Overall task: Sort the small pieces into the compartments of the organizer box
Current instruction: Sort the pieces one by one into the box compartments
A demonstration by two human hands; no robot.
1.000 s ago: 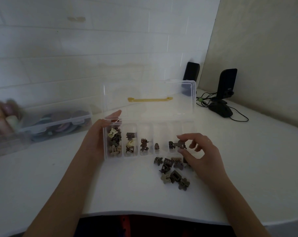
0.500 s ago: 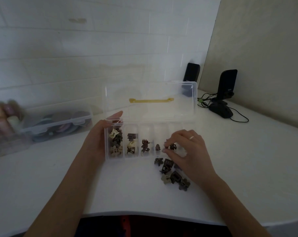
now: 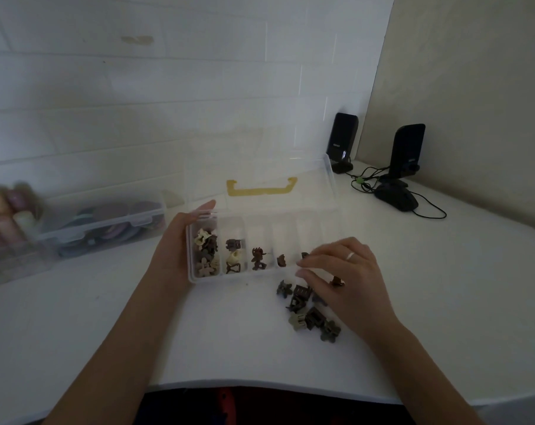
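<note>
The clear organizer box (image 3: 244,276) stands on the white table with its lid (image 3: 260,167) tilted up and back; the lid carries a yellow handle. Its leftmost compartment holds several small clips (image 3: 206,253), and the four compartments to the right hold a few each. My left hand (image 3: 171,246) grips the box's left end, thumb on the far corner. My right hand (image 3: 345,280) hovers with loosely curled fingers over the box's front right edge and the loose pile of clips (image 3: 306,314) on the table. Nothing shows between its thumb and forefinger.
A shut clear storage box (image 3: 106,219) with round pieces sits at the left, with blurred spools (image 3: 2,216) beyond it. Two black speakers (image 3: 341,142) (image 3: 407,151), a mouse (image 3: 396,197) and cables fill the back right corner. The table's front edge (image 3: 260,384) is near me.
My right hand carried a clip over the right compartments, lowered it there, and has now dropped back toward the loose pile. My left hand has stayed on the box.
</note>
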